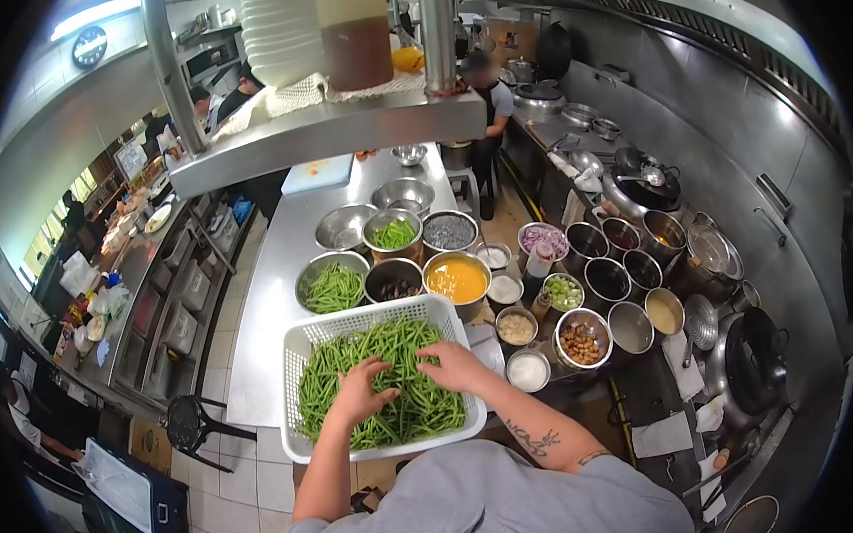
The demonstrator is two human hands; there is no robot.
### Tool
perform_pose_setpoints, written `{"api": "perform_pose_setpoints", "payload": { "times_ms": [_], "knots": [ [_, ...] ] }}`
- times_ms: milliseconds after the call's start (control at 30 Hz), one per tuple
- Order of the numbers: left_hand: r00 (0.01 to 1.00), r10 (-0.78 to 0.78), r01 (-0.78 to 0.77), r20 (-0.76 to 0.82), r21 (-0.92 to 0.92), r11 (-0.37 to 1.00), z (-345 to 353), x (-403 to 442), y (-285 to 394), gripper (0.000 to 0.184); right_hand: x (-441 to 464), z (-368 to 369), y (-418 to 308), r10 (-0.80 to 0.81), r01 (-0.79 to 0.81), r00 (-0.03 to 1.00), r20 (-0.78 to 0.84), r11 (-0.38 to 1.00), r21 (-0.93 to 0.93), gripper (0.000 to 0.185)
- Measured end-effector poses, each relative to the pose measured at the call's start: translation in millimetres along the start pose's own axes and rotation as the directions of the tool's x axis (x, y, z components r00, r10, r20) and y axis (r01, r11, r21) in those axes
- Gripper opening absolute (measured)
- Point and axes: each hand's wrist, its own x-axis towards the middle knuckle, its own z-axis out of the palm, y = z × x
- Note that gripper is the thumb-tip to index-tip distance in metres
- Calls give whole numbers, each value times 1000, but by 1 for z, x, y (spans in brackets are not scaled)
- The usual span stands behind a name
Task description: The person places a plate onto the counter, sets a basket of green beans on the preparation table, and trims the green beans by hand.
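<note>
Nearest the camera, a white basket (372, 313) sits at the near end of the metal table (268, 314), heaped with long green beans (380, 414). Both hands are down in it. The left hand (363, 389) has a loose grip, thumb spread well away from the fingers; the right hand (452, 367), nearer the basket's far right corner, has its fingers out and slightly parted. Neither seems closed on anything, though whether a few beans are caught under the fingertips I cannot tell. The beans lie directly beneath and between the hands, touching them.

The step in hand looks like working through the heap by hand; a next move on the beans would call for the fingers to curl in and gather some.

Just beyond the basket stand a bowl of more beans (330, 258) and a pot of orange sauce (470, 310). Farther off lies a cutting board (306, 181).
</note>
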Motion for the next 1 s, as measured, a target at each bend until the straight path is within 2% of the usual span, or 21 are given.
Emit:
{"api": "perform_pose_setpoints", "payload": {
  "times_ms": [100,133,167,233,267,333,467,567,600,633,667,733,800,833,900,933,1000],
  "knots": [
    [995,-27,1,-93,-274,962,10,-5,6,52,-2,7,-3,-23,23,1000,-16,999,44,26],
    [986,28,-66,-165,-230,971,14,-7,13,48,-3,12,-3,-39,39,999,-11,996,78,26],
    [991,-20,-31,-133,-370,929,19,-7,17,44,-4,17,-4,-54,54,999,-4,992,114,26],
    [993,-112,58,-48,-622,781,33,-8,22,38,-8,20,-17,-135,140,990,-42,970,198,30],
    [987,-156,67,-34,-801,595,41,-9,26,27,-11,23,-23,-145,158,987,-73,957,242,32],
    [982,-189,121,7,-791,600,49,-9,17,24,-15,31,-23,-125,142,989,-78,951,274,36],
    [982,-189,156,28,-690,707,52,-17,7,17,-26,33,-26,77,-66,987,144,994,-83,29],
    [976,-219,173,-1,-611,772,51,-22,8,14,-33,47,-9,58,-52,998,37,986,-157,26],
    [973,-232,180,-10,-599,780,48,-23,10,15,-31,39,-11,95,-76,992,86,977,-200,25],
    [969,-246,188,-21,-585,789,42,-23,13,15,-30,37,-9,55,-43,997,52,977,-211,24],
    [960,-279,256,24,-485,836,34,-25,17,17,-31,34,-7,15,-10,1000,17,975,-222,24],
    [974,-225,200,-9,-424,883,37,-23,11,18,-31,33,-2,-99,78,993,-69,962,-260,20],
    [984,-167,133,-56,-385,913,36,-23,11,19,-31,42,5,-215,175,964,-154,955,-240,19],
    [979,-205,177,-20,-425,887,24,-24,23,16,-29,48,6,-276,227,939,-204,946,-232,19],
    [974,-155,51,-165,-506,861,37,-17,-4,12,-28,52,7,-271,278,942,-195,960,8,19],
    [965,-135,27,-224,-430,903,24,-14,5,8,-23,49,2,-269,295,944,-189,947,126,19],
    [962,-151,37,-228,-437,899,-3,-10,19,8,-17,41,-11,-265,316,923,-279,936,154,18]
  ]
}}
